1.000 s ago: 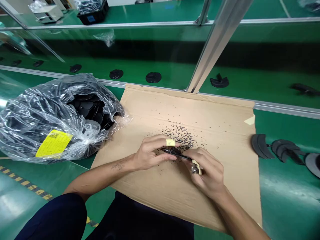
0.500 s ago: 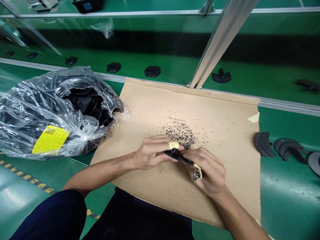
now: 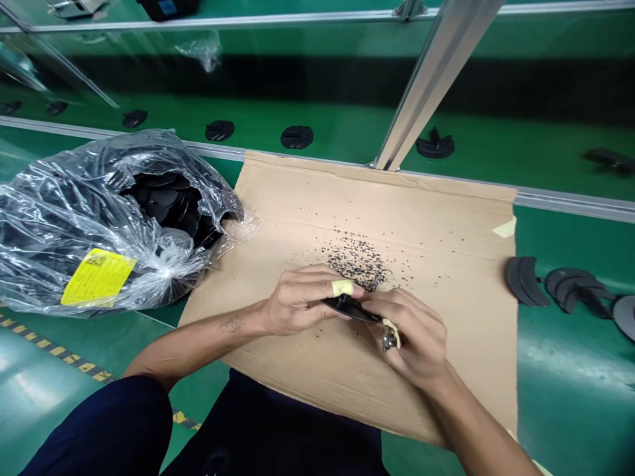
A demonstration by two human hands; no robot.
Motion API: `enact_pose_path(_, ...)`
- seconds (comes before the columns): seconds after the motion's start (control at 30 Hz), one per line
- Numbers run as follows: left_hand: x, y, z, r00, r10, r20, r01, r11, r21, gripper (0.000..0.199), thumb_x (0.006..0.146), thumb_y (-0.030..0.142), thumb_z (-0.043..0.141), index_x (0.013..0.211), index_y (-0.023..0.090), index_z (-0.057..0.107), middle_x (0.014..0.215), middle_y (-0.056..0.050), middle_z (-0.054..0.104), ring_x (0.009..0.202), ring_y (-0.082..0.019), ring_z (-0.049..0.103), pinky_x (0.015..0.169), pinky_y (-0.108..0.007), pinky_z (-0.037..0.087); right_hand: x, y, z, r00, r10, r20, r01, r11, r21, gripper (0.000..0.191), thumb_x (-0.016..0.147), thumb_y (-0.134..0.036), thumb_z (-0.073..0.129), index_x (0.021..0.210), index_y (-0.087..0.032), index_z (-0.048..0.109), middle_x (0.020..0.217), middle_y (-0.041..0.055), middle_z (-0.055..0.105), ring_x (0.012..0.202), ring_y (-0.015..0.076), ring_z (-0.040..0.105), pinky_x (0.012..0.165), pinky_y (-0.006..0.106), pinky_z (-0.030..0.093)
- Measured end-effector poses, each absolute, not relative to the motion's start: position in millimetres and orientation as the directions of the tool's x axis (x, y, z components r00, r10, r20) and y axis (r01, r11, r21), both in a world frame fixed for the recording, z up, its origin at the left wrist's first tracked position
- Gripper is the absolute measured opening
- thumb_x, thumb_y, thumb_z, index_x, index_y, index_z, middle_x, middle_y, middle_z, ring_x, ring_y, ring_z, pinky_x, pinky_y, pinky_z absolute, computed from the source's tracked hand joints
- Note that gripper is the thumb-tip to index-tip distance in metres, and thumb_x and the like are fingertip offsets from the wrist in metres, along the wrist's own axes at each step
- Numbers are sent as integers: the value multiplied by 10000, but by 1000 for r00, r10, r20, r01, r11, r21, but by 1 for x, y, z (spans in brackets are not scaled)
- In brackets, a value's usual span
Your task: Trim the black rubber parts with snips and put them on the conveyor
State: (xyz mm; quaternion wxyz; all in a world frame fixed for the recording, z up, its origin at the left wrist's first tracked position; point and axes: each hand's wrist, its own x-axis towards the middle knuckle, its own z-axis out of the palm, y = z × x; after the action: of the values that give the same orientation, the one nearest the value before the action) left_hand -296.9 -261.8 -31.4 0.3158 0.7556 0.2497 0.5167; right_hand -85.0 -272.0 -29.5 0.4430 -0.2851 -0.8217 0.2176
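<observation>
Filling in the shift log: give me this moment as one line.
left hand: holds black plastic disc | right hand: small metal tool at disc edge | under: cardboard sheet with black shavings | left: bag of discs

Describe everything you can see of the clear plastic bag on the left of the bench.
The crinkled clear plastic bag lies slumped on its side on the green bench top, left of the brown cardboard sheet, its open mouth spilling onto the sheet's edge. It is stuffed with flat black round plastic discs, visible through the mouth. A yellow printed label sticks to its near side; the print is unreadable. Neither hand touches it.
</observation>
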Motion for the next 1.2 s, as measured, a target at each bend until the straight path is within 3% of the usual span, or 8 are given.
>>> enact_pose_path(0.33,-297,-263,-32,305,717,627,77,-674,735,241,872,231,764,1104,171,748,909,-83,803,821,-151,739,741,-286,609,-87,-273,-30,-449,685,574,248,713,-656,225,897,-73,535,1061,-200,622,917,96,727,773,197,706,643,331,576)
enact_pose_path(0.43,-298,-263,-31,343,724,599,61,-653,755,263,887,311,748,1106,166,747,926,-93,794,865,-166,730,785,-316,605,-87,-273,-30,-438,699,565,222,693,-686,237,878,-52,566,1057,-194,630,931,96,727,787,196,708,663,327,580)
enact_pose_path(0.53,-300,-262,-26,408,757,510,-37,-544,838,430,968,514,572,1134,156,743,995,-126,784,957,-195,723,870,-370,596,-87,-274,-29,-400,740,541,184,642,-744,268,859,-20,597,1046,-206,643,925,78,722,789,189,706,685,323,584)
enact_pose_path(0.6,-301,-261,-23,449,803,393,-119,-382,916,521,1019,550,422,1130,158,748,1024,-133,780,987,-199,725,899,-379,590,-87,-274,-27,-369,776,512,158,595,-788,282,854,-5,614,1031,-221,652,903,59,718,780,184,704,693,320,585)
enact_pose_path(0.7,-303,-260,-22,467,842,269,-179,-208,962,364,978,462,585,1009,159,784,941,-114,781,906,-183,731,838,-323,593,-88,-273,-22,-380,797,470,142,552,-822,251,869,-36,644,1030,-228,662,892,56,719,779,187,701,698,327,590)
enact_pose_path(0.8,-304,-259,-24,464,846,264,-205,-188,961,226,874,374,754,890,153,799,844,-95,762,799,-153,712,744,-260,580,-88,-272,-18,-415,786,458,159,559,-814,236,884,-102,676,1087,-222,667,967,90,722,856,211,704,727,351,599)
enact_pose_path(0.97,-302,-260,-25,486,836,255,-140,-214,967,201,858,343,775,841,143,794,788,-90,748,738,-137,693,691,-234,570,-87,-273,-17,-415,770,485,135,579,-804,205,865,-117,697,1044,-212,668,982,93,694,851,204,686,708,341,588)
enact_pose_path(1.2,-302,-262,-24,490,793,361,-90,-366,926,94,862,222,766,856,130,749,816,-83,739,777,-131,689,732,-227,566,-86,-273,-25,-446,756,479,166,595,-786,188,865,-74,624,998,-203,656,940,99,702,832,214,692,705,359,591)
